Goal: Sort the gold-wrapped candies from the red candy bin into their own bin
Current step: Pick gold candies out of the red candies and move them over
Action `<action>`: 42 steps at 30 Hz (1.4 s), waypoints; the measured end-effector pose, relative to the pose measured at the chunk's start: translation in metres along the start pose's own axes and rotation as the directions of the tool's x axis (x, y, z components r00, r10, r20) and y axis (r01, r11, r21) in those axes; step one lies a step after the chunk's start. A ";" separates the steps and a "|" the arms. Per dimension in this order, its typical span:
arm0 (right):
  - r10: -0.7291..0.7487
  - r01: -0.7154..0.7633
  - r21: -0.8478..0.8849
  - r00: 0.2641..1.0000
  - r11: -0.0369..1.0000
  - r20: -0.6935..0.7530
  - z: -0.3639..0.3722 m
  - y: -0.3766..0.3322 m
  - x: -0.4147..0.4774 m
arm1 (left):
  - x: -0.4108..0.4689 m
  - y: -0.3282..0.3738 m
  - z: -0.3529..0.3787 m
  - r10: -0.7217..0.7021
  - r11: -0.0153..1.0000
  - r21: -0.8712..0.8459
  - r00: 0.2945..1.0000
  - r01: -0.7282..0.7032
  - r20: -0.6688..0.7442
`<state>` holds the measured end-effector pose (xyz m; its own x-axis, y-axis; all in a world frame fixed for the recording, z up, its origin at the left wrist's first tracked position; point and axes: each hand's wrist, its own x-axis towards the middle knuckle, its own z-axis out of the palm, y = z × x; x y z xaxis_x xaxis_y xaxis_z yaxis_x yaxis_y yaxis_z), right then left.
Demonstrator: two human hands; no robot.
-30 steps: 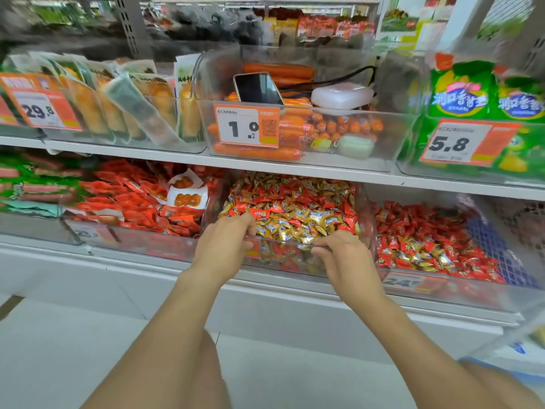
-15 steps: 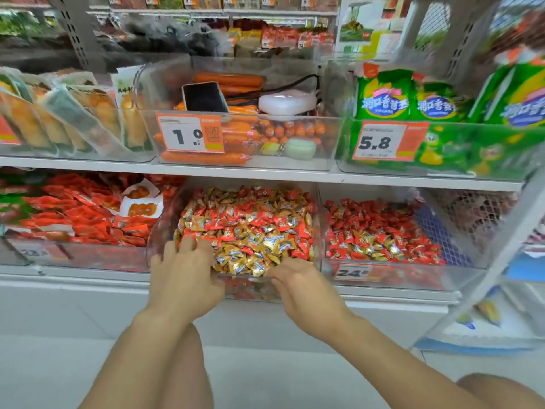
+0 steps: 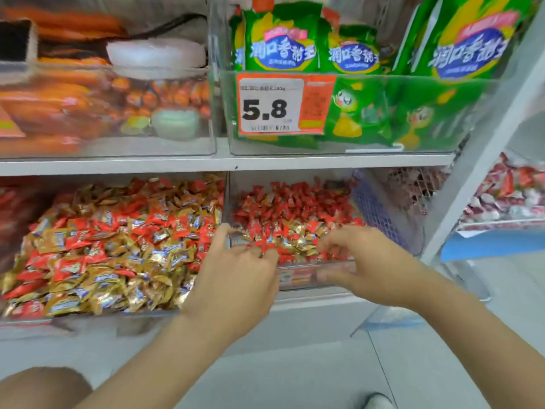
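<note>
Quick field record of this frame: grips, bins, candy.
left grip: fingers curled into red candy bin, front left; hold unclear
right grip: curled over same bin's front; hold unclear
gold candies: mixed among red, near front
left bin: gold and red mixed
shelf above: green bags, price tag

White-and-orange paper price tag point(image 3: 271, 106) on the front wall of the clear plastic upper-shelf bin point(image 3: 427, 143) is showing "5.8" in bold black, with a small top line ending "40g" and a barcode underneath. Green-and-yellow snack bags point(image 3: 283, 39) standing in that bin are carrying white characters "润口香甜王" on a blue oval, repeating on three bags. Print on the red and gold candy wrappers point(image 3: 118, 246) and on the label point(image 3: 295, 277) fronting the clear lower bin of red candies point(image 3: 342, 262) is coming out too smeared to read.
</note>
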<state>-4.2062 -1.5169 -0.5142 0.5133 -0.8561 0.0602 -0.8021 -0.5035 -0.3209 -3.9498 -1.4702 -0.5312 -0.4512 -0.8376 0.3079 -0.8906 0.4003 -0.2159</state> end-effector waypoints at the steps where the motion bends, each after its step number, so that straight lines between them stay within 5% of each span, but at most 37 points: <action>1: 0.032 -0.032 -0.020 0.999 0.999 0.026 0.000 0.010 -0.001 | 0.000 0.000 0.002 -0.007 1.000 0.030 1.000 0.006 0.031; 7: 0.069 -0.069 0.001 0.996 0.998 0.053 0.003 0.034 -0.003 | 0.002 0.001 0.001 -0.067 0.998 0.009 0.979 0.066 0.190; 13: -0.004 0.020 0.104 0.989 0.994 -0.150 0.000 0.014 -0.022 | -0.005 -0.001 -0.019 -0.216 0.976 0.012 0.976 0.215 0.015; 18: -0.009 0.007 0.064 0.999 0.998 0.037 0.014 0.001 -0.049 | -0.033 0.012 -0.025 -0.211 0.973 -0.069 0.972 0.219 0.107; 23: 0.089 -0.080 -0.073 0.986 0.994 0.141 0.027 -0.023 -0.064 | -0.056 0.009 -0.038 -0.174 0.915 -0.345 0.975 0.211 0.137; 29: 0.106 -0.097 -0.051 0.970 0.994 0.219 0.010 -0.028 -0.059 | -0.070 0.009 -0.034 -0.130 0.937 -0.314 0.987 0.152 0.091; 33: 0.177 -0.178 0.087 0.984 0.980 0.024 0.000 -0.022 -0.038 | -0.071 0.007 -0.035 -0.169 0.921 -0.353 0.985 0.166 0.025; 37: 0.271 -0.272 -0.006 0.961 0.962 -0.053 0.004 0.001 -0.005 | -0.063 0.005 -0.033 -0.231 0.891 -0.407 0.973 0.202 -0.024; 42: 0.065 -0.075 0.059 0.984 0.995 0.166 0.027 -0.002 0.034 | -0.047 0.012 -0.023 -0.186 0.922 -0.345 0.983 0.176 0.005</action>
<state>-4.1788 -1.5422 -0.5372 0.5037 -0.8558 -0.1180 -0.8191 -0.4298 -0.3798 -3.9409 -1.4175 -0.5268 -0.2778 -0.8991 0.3384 -0.9203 0.3501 0.1747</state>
